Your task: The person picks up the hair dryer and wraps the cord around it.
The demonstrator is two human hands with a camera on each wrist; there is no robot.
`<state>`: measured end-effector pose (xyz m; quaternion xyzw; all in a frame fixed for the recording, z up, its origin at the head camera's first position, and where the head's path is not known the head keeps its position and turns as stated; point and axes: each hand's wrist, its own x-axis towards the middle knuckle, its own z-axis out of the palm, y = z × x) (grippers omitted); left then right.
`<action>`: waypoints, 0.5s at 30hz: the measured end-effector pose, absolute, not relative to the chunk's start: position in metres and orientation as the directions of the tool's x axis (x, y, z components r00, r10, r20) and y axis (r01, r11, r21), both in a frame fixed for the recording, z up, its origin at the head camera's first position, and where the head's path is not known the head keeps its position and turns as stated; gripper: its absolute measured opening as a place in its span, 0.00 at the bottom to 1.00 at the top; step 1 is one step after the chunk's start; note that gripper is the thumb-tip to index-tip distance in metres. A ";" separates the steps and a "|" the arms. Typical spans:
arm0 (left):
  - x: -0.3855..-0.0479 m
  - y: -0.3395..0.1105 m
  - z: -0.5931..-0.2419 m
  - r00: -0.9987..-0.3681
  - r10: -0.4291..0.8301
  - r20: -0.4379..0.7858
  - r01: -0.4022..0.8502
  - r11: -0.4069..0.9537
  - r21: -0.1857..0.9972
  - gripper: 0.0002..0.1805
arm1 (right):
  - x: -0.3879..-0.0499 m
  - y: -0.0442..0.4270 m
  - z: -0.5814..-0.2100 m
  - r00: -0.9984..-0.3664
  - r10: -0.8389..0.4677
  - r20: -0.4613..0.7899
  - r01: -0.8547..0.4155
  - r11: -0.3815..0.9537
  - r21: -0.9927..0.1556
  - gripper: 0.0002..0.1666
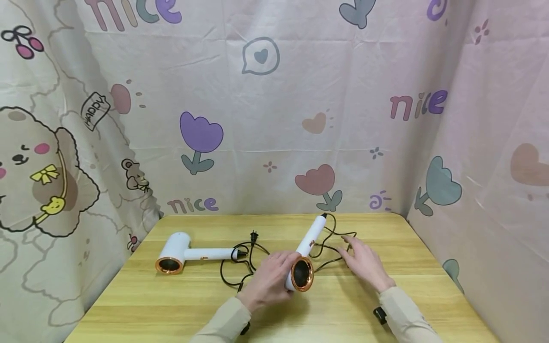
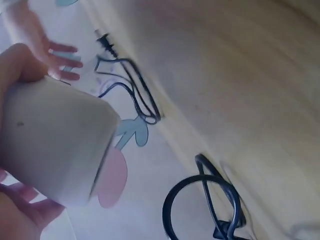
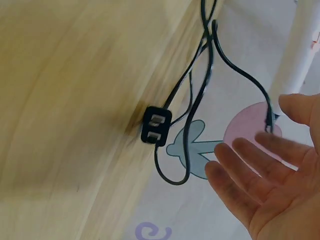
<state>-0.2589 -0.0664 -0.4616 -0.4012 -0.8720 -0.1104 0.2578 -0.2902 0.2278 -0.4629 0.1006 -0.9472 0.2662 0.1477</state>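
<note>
My left hand (image 1: 271, 282) grips a white hair dryer (image 1: 310, 238) by its barrel, its copper-rimmed mouth facing me and its handle slanting up to the back right. In the left wrist view, thumb and fingers wrap the white barrel (image 2: 55, 137). To the right, my right hand (image 1: 365, 263) reaches toward the black cord (image 1: 328, 261) with fingers spread. The right wrist view has that hand (image 3: 280, 182) holding nothing, palm showing, its fingertips close to the cord end at the handle (image 3: 298, 47). The cord's plug (image 3: 156, 126) appears there over the wooden table.
A second white hair dryer (image 1: 175, 245) lies on the left of the wooden table (image 1: 141, 305), handle pointing right. Its black cord (image 1: 223, 276) loops beside my left hand, with a two-pin plug (image 1: 254, 237) behind. Printed curtains (image 1: 266, 109) hang around the table's back and sides.
</note>
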 end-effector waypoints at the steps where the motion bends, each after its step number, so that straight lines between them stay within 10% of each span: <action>1: -0.260 -0.069 -0.459 -0.543 0.629 0.557 0.771 0.636 0.034 0.55 | -0.291 0.227 -0.462 -0.940 -0.096 0.328 -0.259 0.826 -0.501 0.35; 7: -0.268 -0.080 -0.449 -0.573 0.523 0.631 0.819 0.331 0.469 0.55 | -0.304 0.223 -0.453 -0.958 -0.069 0.278 -0.246 0.696 -0.675 0.39; 15: -0.272 -0.094 -0.441 -0.808 0.365 0.463 0.524 0.083 0.848 0.49 | -0.320 0.217 -0.445 -0.972 -0.163 0.169 -0.206 0.241 -0.948 0.42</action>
